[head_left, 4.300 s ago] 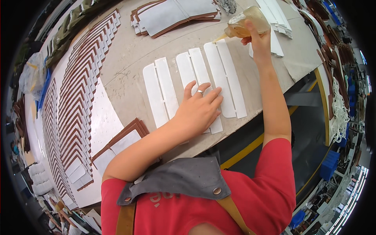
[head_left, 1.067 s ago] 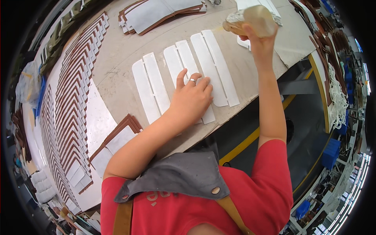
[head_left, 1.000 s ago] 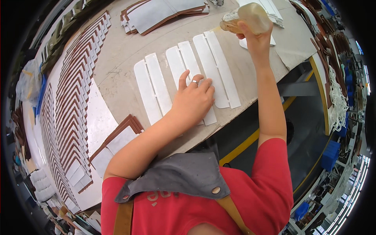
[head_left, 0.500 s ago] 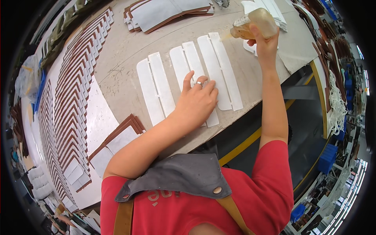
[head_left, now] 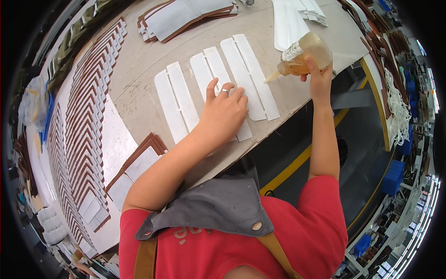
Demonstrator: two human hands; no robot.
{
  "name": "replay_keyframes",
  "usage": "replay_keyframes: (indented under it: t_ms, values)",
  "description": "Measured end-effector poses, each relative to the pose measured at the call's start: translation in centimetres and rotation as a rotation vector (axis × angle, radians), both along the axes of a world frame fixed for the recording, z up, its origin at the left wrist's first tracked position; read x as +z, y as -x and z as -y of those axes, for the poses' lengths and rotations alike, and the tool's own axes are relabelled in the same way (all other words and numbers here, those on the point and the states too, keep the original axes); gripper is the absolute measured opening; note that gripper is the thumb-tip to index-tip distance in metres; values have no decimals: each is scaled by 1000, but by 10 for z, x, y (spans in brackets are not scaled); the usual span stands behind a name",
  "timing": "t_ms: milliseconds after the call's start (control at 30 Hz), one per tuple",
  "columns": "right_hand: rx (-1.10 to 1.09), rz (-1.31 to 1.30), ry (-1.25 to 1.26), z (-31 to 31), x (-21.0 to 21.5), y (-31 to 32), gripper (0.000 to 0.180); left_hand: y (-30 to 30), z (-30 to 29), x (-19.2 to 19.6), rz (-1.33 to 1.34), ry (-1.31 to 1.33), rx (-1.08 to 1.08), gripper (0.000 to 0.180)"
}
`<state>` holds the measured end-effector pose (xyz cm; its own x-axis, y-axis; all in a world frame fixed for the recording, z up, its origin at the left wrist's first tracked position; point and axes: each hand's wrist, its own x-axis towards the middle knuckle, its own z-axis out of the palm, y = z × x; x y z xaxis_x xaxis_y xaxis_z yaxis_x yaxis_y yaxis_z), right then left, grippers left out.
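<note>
My right hand point(head_left: 319, 84) is wrapped round a clear squeeze bottle point(head_left: 310, 49) of yellowish liquid, tilted with its narrow nozzle pointing left and down. The nozzle tip is at the right edge of a white slotted panel point(head_left: 254, 79); whether it touches cannot be told. My left hand point(head_left: 224, 110) lies with fingers apart on the middle white panel point(head_left: 211, 63), partly hiding it. Left of that, a third white panel point(head_left: 173, 97) of the same kind lies flat. Each panel is split lengthwise by a thin slit with short bridges.
Long overlapping rows of brown-edged white pieces point(head_left: 88, 88) run down the left side. A brown-and-white stack point(head_left: 186, 18) lies at the back, white pieces point(head_left: 288, 23) at the back right. Another stack point(head_left: 139, 162) sits near my left forearm. The table edge point(head_left: 283, 118) drops off before me.
My right hand has brought the bottle nearer and lower, its nozzle moving down along the right panel's edge. My left hand stays on the middle panel. The whole view has shifted slightly.
</note>
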<state>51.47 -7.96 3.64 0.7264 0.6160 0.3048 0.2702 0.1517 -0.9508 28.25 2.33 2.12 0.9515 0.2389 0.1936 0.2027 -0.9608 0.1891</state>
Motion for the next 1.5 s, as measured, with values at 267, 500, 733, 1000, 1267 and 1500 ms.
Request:
replay_keyframes:
  t_ms: [267, 500, 733, 1000, 1267, 1500]
  values:
    - [8, -39, 5, 53, -7, 12, 44, 0, 2, 5, -29, -29, -3, 23]
    - [50, -545, -348, 71, 16, 2, 55, -2, -3, 5, -25, 99, 14, 23]
    - [-86, -85, 365, 48, 45, -28, 52, 57, -18, 35, 116, 270, 141, 21]
    - [-139, 836, 1160, 10, 32, 8, 63, 161, -7, 27, -102, 211, 145, 25]
    - [-66, 906, 520, -7, 51, 86, 35, 138, 6, 15, -198, -312, -48, 4]
    - [114, 636, 350, -18, 38, 145, 33, 151, -19, 21, 130, 323, 203, 7]
